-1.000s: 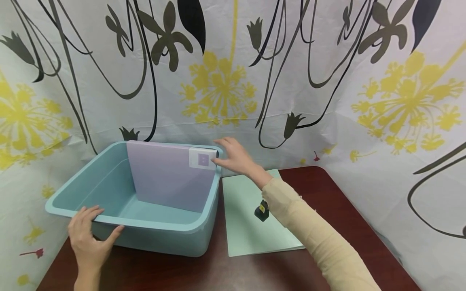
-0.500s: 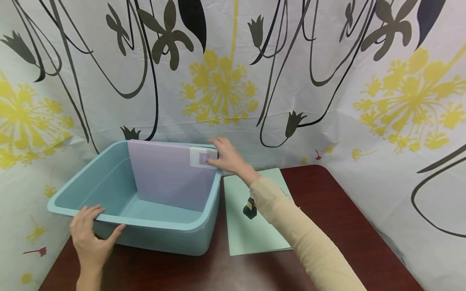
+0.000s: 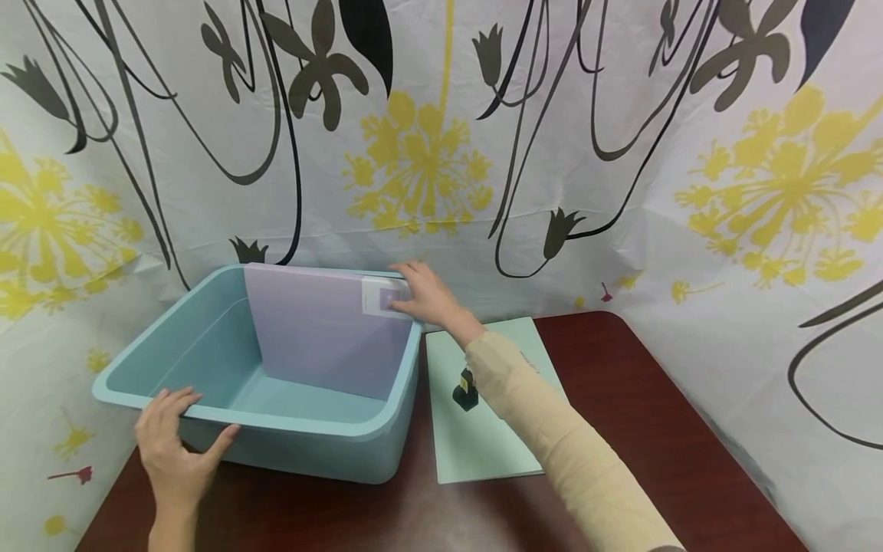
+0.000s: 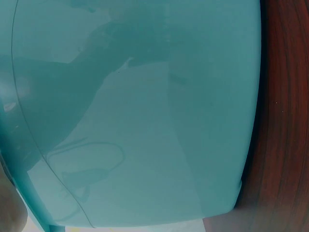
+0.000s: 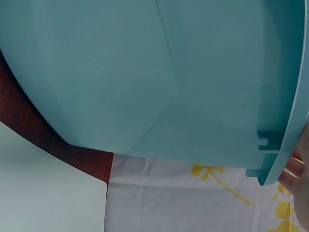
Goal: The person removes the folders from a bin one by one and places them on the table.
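A lilac file folder (image 3: pixel 324 330) with a white label stands upright inside a light-blue plastic tub (image 3: pixel 297 425), against its back wall. My right hand (image 3: pixel 428 295) pinches the folder's upper right corner, thumb over the label in front and fingers behind. My left hand (image 3: pixel 172 445) holds the tub's front rim near its left corner, fingers over the rim and thumb against the outer wall. In the right wrist view, part of the right hand (image 5: pixel 299 179) shows beside the tub's rim. The left wrist view mostly shows the tub's outer wall (image 4: pixel 135 121).
Pale green folders (image 3: pixel 497 452) lie flat on the dark wooden table (image 3: pixel 621 399), right of the tub. A small black object (image 3: pixel 465 391) with a yellow mark shows beside the right sleeve. Behind the table hangs a white flower-patterned cloth (image 3: pixel 414 46).
My right hand has moved left, from the tub's back right corner onto the folder's labelled corner, and now pinches it. The left hand stays on the rim.
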A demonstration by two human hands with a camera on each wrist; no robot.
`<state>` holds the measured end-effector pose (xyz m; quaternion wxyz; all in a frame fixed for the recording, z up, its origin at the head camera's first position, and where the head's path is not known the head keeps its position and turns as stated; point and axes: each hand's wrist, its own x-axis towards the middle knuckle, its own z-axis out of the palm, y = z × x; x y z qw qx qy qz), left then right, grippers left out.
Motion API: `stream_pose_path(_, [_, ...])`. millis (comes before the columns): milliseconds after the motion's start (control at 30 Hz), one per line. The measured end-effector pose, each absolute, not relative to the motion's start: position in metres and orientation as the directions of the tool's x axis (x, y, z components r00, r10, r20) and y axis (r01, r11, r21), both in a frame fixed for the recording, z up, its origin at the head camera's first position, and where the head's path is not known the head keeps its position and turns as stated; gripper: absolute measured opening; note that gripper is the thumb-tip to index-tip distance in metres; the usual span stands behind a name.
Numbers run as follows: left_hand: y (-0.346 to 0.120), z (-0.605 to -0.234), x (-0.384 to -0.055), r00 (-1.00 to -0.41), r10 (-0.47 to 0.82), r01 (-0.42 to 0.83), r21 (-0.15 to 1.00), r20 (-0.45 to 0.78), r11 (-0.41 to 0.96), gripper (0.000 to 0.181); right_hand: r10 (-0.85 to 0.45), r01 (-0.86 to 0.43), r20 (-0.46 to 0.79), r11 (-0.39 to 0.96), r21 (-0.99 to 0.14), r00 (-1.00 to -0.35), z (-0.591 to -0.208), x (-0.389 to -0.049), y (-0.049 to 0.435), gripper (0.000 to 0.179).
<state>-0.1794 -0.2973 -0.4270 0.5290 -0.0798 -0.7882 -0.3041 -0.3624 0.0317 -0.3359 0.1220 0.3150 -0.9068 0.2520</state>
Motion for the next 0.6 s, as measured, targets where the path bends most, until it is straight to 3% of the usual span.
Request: stream_pose_path(600, [-0.296, -0.427, -0.181, -0.42, -0.211, 0.445, 0.403, 0.883, 0.8, 0.089, -0.528, -0.612, 0.309, 0.697, -0.373, -0.791, -0.333, -0.373, 0.02, 0.054])
